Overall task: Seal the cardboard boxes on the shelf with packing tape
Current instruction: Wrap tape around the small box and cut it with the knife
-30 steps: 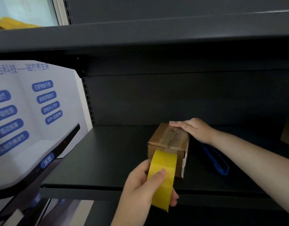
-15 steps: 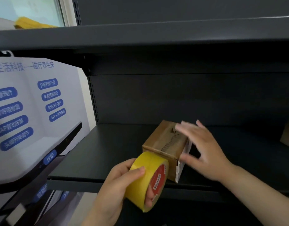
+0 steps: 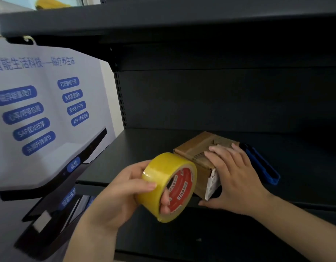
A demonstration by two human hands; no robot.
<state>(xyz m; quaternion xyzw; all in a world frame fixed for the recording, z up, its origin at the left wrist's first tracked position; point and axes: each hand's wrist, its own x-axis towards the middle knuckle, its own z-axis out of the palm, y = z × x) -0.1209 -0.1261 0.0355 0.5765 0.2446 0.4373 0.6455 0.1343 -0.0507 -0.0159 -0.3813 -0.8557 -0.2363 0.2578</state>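
A small brown cardboard box (image 3: pixel 193 149) sits near the front edge of the dark metal shelf (image 3: pixel 140 148), one corner turned toward me. My right hand (image 3: pixel 233 178) clasps its right side, fingers spread over the top and thumb under the lower front corner. My left hand (image 3: pixel 125 193) holds a roll of yellow packing tape (image 3: pixel 163 184) with a red core, just in front and left of the box, thumb on the outer face and fingers through the core. The roll hides the box's lower left front.
A blue tool (image 3: pixel 263 165) lies on the shelf behind and right of the box. An upper shelf board (image 3: pixel 163 19) hangs overhead. A white poster panel with blue labels (image 3: pixel 40 110) stands at the left, with dark frames below it.
The right hand slid from the box's far top to its right side. The left hand turned the tape roll, so its red core now faces me. The view shifted left and closer.
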